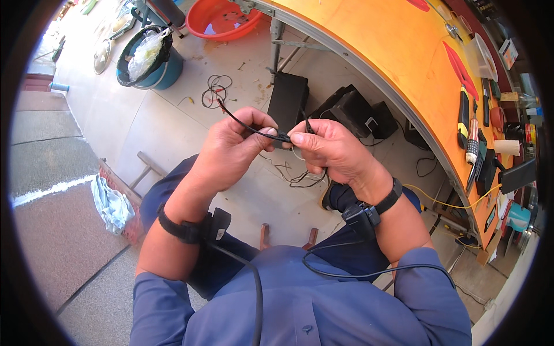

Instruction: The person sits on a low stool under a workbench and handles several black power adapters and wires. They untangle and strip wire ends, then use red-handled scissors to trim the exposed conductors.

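A thin black cable [239,122] runs between my two hands, held in front of me above the floor. My left hand [228,150] pinches it between thumb and fingertips, and one end with a reddish tip sticks out beyond the fingers. Close beside it, my right hand [334,151] grips the same cable between thumb and curled index finger. A dark, thicker stretch of it lies between the two thumbs; its detail is too small to make out. More black cable hangs under my right hand toward the floor.
A black box [287,95] and several black devices [360,112] sit on the floor beyond my hands. At right, an orange table [398,52] carries a yellow-black utility knife [463,118] and other tools. A blue bucket [167,75], red basin [225,34] and coiled wire [210,98] lie at upper left.
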{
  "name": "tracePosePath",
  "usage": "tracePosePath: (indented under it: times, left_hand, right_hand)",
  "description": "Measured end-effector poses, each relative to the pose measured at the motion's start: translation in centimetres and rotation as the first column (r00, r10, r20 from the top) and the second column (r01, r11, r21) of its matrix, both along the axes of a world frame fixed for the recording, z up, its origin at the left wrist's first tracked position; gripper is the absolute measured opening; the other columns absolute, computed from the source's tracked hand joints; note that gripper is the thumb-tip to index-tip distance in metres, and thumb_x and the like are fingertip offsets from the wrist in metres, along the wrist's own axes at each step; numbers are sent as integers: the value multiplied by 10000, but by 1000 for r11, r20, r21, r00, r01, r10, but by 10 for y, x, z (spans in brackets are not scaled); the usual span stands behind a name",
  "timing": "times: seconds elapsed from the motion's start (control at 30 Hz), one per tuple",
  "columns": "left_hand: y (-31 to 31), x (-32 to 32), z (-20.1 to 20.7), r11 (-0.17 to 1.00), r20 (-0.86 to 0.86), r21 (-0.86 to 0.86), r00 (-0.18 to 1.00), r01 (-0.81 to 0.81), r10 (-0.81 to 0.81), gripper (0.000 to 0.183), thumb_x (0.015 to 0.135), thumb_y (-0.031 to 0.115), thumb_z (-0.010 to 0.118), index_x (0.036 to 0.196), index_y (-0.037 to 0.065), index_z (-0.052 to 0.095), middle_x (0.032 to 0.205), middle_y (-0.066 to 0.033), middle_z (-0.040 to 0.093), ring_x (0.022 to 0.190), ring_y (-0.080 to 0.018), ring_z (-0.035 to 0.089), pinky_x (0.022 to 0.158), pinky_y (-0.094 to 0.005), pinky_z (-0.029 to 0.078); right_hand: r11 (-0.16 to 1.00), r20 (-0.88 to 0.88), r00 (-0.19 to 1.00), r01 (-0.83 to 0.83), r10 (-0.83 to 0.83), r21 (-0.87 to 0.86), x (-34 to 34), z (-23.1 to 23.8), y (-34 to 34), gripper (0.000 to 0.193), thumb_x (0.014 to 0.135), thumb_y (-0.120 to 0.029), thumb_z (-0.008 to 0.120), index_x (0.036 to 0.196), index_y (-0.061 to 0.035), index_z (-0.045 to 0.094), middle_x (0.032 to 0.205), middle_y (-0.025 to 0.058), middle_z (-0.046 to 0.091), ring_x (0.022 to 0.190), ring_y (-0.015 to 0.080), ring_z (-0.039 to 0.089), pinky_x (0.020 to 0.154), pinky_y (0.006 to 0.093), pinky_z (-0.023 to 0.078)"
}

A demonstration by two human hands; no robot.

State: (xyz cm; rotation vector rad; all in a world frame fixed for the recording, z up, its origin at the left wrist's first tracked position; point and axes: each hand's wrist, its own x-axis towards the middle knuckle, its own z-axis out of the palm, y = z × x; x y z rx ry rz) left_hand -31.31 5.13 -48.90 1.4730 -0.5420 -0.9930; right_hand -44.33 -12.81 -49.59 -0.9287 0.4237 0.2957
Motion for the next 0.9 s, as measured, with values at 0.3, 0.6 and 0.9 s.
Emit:
tracePosePath:
  times: [0.3, 0.6, 0.9]
  left_hand:
    - [-3, -3, -5, 998, -171, 59, 984, -33, 43, 187, 959, 127, 649, 1098, 14, 598, 911, -50, 669, 768, -105, 649, 612, -212, 476]
    - [-6, -12, -12, 991, -194, -22, 973, -132, 126, 200, 977, 159, 629, 1108, 12, 590, 923, -65, 676, 771, -119, 659, 604, -215, 480]
    - [-7, -13, -10, 991, -178, -3, 975, -136, 133, 189, 983, 142, 611, 1125, 21, 579, 927, -64, 675, 787, -110, 635, 598, -206, 470]
  right_hand:
    - [930, 117, 970, 238, -213, -279, 1, -11, 9, 171, 972, -210, 651, 1026, -48, 646, 689, -65, 509, 548, 25, 413, 516, 206, 380]
    - [914, 158, 974, 209, -163, -348, -2, -14, 10, 148, 980, -190, 626, 1033, -53, 644, 734, -29, 588, 552, 37, 480, 532, 196, 427]
    - [990, 13, 990, 137, -138, 28, -1, -18, 9, 190, 991, -243, 610, 961, -57, 639, 649, -30, 525, 487, 56, 426, 524, 231, 438]
